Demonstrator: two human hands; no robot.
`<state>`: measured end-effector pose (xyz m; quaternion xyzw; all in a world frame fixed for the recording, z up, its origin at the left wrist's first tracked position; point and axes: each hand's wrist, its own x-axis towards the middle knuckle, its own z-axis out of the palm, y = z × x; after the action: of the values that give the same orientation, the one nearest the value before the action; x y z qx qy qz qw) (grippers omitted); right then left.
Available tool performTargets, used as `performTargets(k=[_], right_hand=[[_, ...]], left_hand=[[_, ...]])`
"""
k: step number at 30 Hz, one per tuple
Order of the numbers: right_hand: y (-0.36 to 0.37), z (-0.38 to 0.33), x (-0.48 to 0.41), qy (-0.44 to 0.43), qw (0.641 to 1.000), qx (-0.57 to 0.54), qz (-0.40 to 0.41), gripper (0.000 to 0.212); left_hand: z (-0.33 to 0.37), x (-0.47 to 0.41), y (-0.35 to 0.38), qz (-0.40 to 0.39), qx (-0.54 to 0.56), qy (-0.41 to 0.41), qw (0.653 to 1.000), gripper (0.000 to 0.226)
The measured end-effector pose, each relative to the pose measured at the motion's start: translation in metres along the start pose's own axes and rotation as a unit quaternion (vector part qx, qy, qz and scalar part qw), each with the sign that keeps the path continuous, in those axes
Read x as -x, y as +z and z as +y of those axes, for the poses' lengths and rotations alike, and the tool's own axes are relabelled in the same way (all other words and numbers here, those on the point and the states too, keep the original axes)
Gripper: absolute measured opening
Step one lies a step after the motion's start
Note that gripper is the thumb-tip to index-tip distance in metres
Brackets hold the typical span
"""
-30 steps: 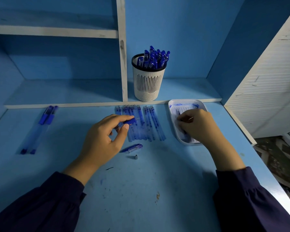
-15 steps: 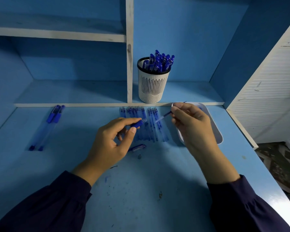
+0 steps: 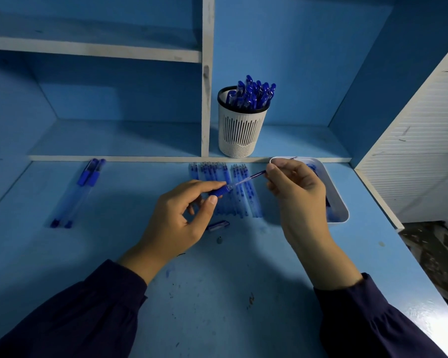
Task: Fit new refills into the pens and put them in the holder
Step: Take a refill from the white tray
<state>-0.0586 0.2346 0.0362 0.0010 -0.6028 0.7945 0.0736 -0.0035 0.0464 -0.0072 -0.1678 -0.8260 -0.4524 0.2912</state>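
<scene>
Both arms angled inward over desk (image 3: 217,293), left grip (image 3: 176,223) pinching pen barrel (image 3: 219,191), right grip (image 3: 300,192) pinching refill (image 3: 251,177).

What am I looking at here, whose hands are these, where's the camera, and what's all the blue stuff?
There is no machine: a person works with bare hands, and the picture comes from a camera worn on their head, looking down. The left hand grips a pen barrel; the right hand pinches a thin refill, its end at the barrel's mouth. On the blue desk lie a row of refills, two pens at the left, a loose cap and a white tray at the right. On the shelf behind stands a white holder full of capped pens.
</scene>
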Motion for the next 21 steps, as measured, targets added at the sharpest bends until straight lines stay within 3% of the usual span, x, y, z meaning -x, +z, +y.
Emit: performTargets(k=[7,13,17,21], right_hand=[[-0.002,-0.006,0.007,-0.129,0.99,0.055,-0.015,0.01],[0.007,0.008,0.021,-0.183,0.964,0.137,-0.139,0.014],[0.009,0.015,0.023,-0.199,0.961,0.148,-0.126,0.024],[0.005,0.014,0.015,-0.232,0.953,0.17,-0.096,0.018]], left_hand=[[-0.003,0.0,0.0,0.007,-0.011,0.0,1.0,0.025],[-0.003,-0.001,0.001,0.01,-0.005,-0.005,1.0,0.025],[-0.003,-0.001,0.001,0.011,-0.006,-0.009,1.0,0.025],[-0.004,0.0,-0.001,0.012,-0.025,-0.007,1.0,0.025]])
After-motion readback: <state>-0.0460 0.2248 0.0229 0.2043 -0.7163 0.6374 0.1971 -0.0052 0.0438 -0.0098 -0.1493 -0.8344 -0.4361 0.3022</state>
